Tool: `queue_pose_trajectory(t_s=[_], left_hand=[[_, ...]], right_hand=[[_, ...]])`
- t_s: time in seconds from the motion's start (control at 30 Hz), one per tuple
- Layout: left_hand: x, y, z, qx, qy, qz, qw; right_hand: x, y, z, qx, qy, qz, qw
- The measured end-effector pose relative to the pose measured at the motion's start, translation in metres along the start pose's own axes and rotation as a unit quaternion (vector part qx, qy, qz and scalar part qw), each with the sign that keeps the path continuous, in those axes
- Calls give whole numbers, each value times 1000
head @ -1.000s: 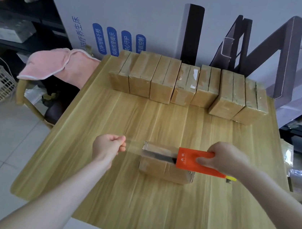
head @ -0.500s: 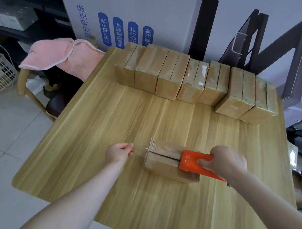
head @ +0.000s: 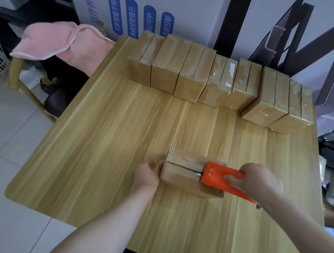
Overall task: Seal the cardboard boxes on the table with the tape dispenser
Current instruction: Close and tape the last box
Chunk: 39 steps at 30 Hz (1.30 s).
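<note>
Orange tape dispenser [head: 217, 177] lies on the top seam of the cardboard box [head: 184, 177], gripped at its rear by my right hand [head: 256, 182]; my left hand [head: 147, 175], holding nothing, presses fingers against the box's left end, on the bench [head: 102, 148].

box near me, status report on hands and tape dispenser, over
Left hand pressed to left end of the box. Right hand grips the tape dispenser, on the box top. Far edge: other boxes, apart.
</note>
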State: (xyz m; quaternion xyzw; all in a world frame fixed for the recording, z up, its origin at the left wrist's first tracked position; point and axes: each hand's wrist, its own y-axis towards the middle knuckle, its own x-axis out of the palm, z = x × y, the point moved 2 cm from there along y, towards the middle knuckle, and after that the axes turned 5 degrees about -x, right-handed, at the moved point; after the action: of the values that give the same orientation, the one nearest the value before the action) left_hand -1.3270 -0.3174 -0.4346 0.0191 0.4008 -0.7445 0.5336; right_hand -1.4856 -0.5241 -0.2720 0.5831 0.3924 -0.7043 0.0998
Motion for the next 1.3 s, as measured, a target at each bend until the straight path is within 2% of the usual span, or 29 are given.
queue_pose_trajectory(t_s=[0.1, 0.17, 0.2, 0.27, 0.33, 0.43, 0.5, 0.53, 0.6, 0.67, 0.77, 0.87, 1.1, 1.23, 1.3], left_hand=[[-11, 0, 6, 4, 20, 49, 999], [-15, -8, 16, 45, -28, 67, 996], [-11, -16, 21, 58, -60, 36, 996], [5, -35, 26, 72, -94, -80, 990], [14, -45, 28, 107, -87, -130, 982], [11, -43, 33, 128, -37, -118, 984], [7, -43, 40, 189, 53, -56, 979], [7, -46, 47, 259, 94, -20, 961], [17, -52, 66, 402, 163, 1, 901], [33, -55, 82, 459, 248, -13, 853], [47, -53, 85, 461, 377, 2, 804], [49, -50, 79, 465, 424, 37, 776], [50, -47, 78, 472, 423, 60, 771], [53, -46, 79, 459, 436, 53, 773], [55, -46, 80, 453, 440, 53, 774]], right_hand=[[1, 1, 1, -4, 0, 3, 1000], [2, 2, 3, -7, 1, 7, 1000], [3, 2, 4, -8, 3, 10, 1000], [5, 3, 6, -7, 10, 10, 1000], [7, 4, 6, -7, 15, 7, 1000], [10, 5, 8, -2, 35, 5, 999], [11, 5, 9, -1, 43, 6, 999], [12, 5, 10, -2, 45, 7, 999], [15, 4, 12, -5, 52, 7, 999], [17, 5, 14, -13, 64, 5, 998], [19, 6, 19, -31, 68, 3, 997], [18, 9, 25, -55, 77, -8, 996], [18, 24, 57, -133, 141, -20, 981], [20, 22, 128, -104, 218, -32, 970], [24, 17, 158, -99, 212, -21, 972]])
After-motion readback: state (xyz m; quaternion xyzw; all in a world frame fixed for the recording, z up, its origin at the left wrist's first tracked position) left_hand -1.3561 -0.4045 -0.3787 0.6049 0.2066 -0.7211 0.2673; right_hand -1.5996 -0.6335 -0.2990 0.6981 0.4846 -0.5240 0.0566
